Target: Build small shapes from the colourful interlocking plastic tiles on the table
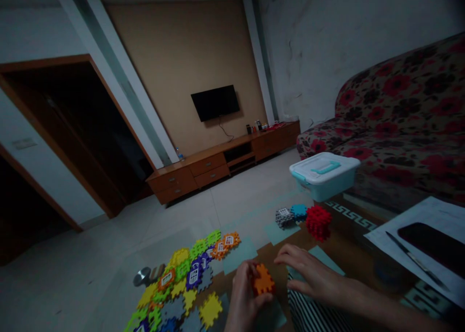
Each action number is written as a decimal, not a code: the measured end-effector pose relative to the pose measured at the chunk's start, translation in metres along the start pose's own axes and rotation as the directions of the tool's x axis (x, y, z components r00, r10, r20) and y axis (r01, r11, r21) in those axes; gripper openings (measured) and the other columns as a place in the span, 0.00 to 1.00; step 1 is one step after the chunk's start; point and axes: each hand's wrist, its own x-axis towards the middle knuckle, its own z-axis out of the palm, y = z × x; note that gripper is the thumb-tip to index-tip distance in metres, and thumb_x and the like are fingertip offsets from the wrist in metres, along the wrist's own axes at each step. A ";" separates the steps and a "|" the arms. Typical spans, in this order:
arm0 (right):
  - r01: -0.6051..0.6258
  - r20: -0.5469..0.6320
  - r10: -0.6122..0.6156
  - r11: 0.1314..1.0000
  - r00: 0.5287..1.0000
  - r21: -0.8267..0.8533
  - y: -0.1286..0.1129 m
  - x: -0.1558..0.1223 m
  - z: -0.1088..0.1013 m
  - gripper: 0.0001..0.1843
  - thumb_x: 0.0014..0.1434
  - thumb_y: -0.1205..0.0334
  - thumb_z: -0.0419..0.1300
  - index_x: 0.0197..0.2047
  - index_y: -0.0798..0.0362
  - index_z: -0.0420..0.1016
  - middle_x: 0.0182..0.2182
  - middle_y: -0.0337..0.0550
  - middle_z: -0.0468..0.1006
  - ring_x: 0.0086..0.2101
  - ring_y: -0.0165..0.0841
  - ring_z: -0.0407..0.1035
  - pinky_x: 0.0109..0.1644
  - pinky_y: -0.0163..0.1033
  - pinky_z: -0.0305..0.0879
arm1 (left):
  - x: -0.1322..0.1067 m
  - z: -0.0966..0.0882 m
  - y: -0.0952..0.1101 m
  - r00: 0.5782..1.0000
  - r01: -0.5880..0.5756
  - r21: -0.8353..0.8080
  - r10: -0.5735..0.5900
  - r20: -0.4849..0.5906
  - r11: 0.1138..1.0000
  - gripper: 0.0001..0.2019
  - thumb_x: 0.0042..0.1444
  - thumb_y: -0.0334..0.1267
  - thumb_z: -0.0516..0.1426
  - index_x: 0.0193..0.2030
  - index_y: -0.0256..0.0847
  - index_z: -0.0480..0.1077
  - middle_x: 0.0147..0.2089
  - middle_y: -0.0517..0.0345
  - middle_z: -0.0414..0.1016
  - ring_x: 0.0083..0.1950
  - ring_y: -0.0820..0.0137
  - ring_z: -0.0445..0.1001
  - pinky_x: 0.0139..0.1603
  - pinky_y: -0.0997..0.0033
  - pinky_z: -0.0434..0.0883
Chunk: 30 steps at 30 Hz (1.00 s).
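My left hand [245, 293] is closed around an orange interlocking puzzle tile piece [263, 279], low over the glass table. Whether it is one tile or a small stack I cannot tell. My right hand [308, 270] is just to the right, fingers apart and holding nothing. To the left spread many notched tiles: a yellow tile [211, 310], purple tiles [194, 274], green tiles [199, 247] and orange tiles [225, 245], some with white printed labels. Beyond my right hand stand a red tile stack [318, 223], a blue tile stack [299, 212] and a grey tile stack [284, 218].
A lidded turquoise box [325, 174] stands at the table's far right. Nearer, a black phone [432, 249] and a pen [416, 259] lie on white paper [430, 213]. A flowered sofa [399, 109] is at the right. A round metal object [142, 276] sits past the tiles.
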 end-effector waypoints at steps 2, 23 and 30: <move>0.003 -0.003 -0.003 1.000 1.000 -0.007 0.000 -0.003 0.003 0.28 0.50 0.75 0.57 0.56 0.51 0.68 0.54 0.49 0.68 0.54 0.41 0.62 0.60 0.49 0.59 | -0.002 0.000 0.000 0.999 0.049 0.077 -0.050 0.003 0.996 0.27 0.40 0.41 0.64 0.49 0.42 0.66 0.55 0.48 0.71 0.59 0.57 0.66 0.61 0.63 0.61; -0.203 -0.049 0.201 0.978 0.978 -0.043 0.045 -0.040 0.022 0.33 0.49 0.74 0.61 0.59 0.50 0.67 0.64 0.53 0.61 0.62 0.49 0.55 0.65 0.55 0.55 | 0.041 0.034 0.027 0.966 0.007 0.495 -0.134 0.221 0.869 0.39 0.46 0.29 0.58 0.67 0.33 0.54 0.65 0.43 0.63 0.65 0.61 0.61 0.67 0.69 0.57; -0.173 -0.228 0.186 0.982 0.956 0.078 0.053 -0.055 -0.015 0.17 0.58 0.67 0.54 0.51 0.51 0.72 0.48 0.49 0.73 0.48 0.39 0.69 0.54 0.46 0.66 | 0.091 0.084 0.059 0.967 -0.008 0.490 -0.119 0.227 0.871 0.43 0.43 0.25 0.60 0.68 0.31 0.51 0.63 0.41 0.63 0.64 0.57 0.61 0.64 0.66 0.60</move>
